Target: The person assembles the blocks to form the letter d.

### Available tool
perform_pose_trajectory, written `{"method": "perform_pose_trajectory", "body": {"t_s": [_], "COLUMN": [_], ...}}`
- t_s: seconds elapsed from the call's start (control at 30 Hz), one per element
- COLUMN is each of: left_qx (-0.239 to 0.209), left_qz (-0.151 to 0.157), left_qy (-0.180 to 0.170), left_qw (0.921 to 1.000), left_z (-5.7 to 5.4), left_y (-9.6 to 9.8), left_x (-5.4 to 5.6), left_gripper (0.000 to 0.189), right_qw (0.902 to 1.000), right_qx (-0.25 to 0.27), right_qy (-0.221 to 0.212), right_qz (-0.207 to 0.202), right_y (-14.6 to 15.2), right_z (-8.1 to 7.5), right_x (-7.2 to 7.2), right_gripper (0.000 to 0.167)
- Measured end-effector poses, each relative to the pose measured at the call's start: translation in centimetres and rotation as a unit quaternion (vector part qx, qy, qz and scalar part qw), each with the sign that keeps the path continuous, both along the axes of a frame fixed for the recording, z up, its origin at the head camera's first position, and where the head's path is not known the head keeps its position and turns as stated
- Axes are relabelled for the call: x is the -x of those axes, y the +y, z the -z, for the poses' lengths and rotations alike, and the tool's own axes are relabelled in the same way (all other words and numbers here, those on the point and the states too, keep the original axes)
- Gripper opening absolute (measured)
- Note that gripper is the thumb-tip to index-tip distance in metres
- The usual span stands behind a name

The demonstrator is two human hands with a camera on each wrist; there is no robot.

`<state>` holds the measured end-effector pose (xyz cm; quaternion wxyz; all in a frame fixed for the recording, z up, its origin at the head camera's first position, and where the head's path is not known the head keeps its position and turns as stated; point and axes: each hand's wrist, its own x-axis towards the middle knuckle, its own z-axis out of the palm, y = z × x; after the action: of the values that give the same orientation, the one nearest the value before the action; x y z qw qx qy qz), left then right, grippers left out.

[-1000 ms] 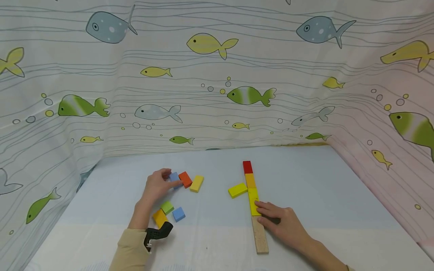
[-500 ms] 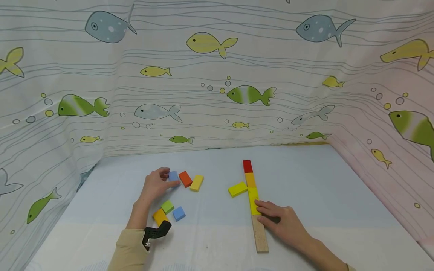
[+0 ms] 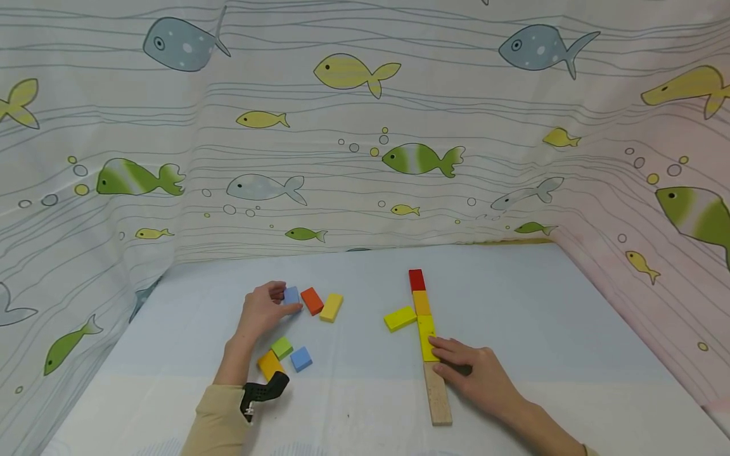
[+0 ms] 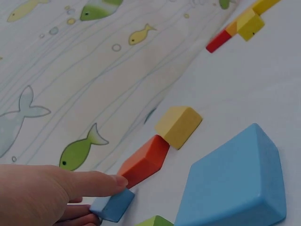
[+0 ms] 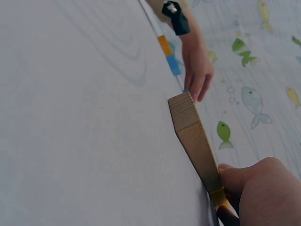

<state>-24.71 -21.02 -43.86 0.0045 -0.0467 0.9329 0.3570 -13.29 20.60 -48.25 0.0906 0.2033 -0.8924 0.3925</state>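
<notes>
Stretched forward, the left hand (image 3: 262, 311) pinches a blue block (image 3: 291, 296) just beside the red-orange block (image 3: 312, 301), some fingers hidden. The right hand (image 3: 481, 379), loosely spread, touches the yellow block (image 3: 426, 339) and wooden plank (image 3: 437, 396), its sleeve (image 3: 590, 451) mostly cut off.

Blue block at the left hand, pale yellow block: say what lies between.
Head and left wrist views show an orange-red block between the blue block and the pale yellow block.

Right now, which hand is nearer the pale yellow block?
Left. The left hand pinches a blue block left of the pale yellow block, the orange-red block between; the right hand is farther, to the right, at the bare wooden block.
</notes>
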Motion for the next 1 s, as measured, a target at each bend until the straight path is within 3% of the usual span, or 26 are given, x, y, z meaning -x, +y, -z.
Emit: {"method": "perform_pose_trajectory", "body": {"t_s": [0.5,0.73,1.0], "left_qx": [0.011,0.005,-0.020], "left_qz": [-0.007,0.014,0.065], "left_qy": [0.018,0.028,0.029], "left_qw": [0.9998,0.9995,0.9973], "left_z": [-0.8,-1.8,-2.8], "left_y": [0.4,1.5,3.6], "left_x": [-0.2,-0.5,-1.1], "left_gripper": [0.069,0.067,0.065], "right_qw": [1.0000,1.0000,0.9999], "right_qx": [0.000,0.000,0.001], "right_qy": [0.005,0.002,0.014], "right_qz": [0.000,0.004,-0.005], "right_y": [0.0,0.0,0.0], "right_z": [0.1,0.2,0.1], "right_x": [0.1,0.1,0.1], "right_gripper": [0.036,0.036,0.036]}}
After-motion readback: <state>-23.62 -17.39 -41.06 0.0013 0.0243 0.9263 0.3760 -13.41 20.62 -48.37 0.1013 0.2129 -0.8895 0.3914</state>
